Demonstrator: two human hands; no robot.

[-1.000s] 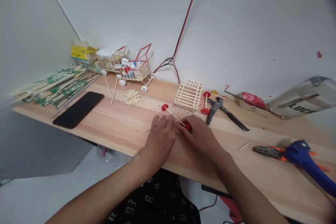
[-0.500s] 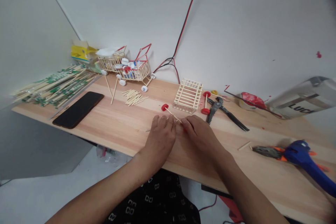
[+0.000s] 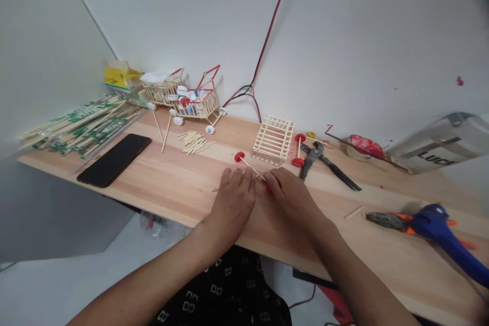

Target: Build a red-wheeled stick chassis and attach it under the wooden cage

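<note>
**Resting both hands on the thin wooden stick axle with red round wheels (image 3: pixel 252 167)**

We see the axle lying slantwise on the light wooden surface (image 3: pixel 171 183), near its front edge. Its far red wheel (image 3: pixel 239 156) sits clear of our hands. The near end runs in under our fingers.

Our left hand (image 3: pixel 233 198) lies palm down. Its fingers are stretched out side by side, with the tips at the stick. Our right hand (image 3: pixel 290 201) is just beside it, almost touching. Its fingers curl over the near end of the axle, and a sliver of red shows beneath them. We cannot tell whether they pinch that wheel or only cover it.

Just behind the axle stands a small slatted basket of pale wooden sticks (image 3: pixel 274 138). To its right lie a second short axle with two red wheels (image 3: pixel 298 148) and black-handled pliers (image 3: pixel 324 163).

Further right, near the front edge, lies a blue glue gun (image 3: pixel 439 229).

Off to the left we have a loose pile of short pale sticks (image 3: pixel 194 141) and a black phone lying flat (image 3: pixel 113 159). Against the wall is a finished stick cart with white wheels and a red handle frame (image 3: pixel 191 99).
</note>
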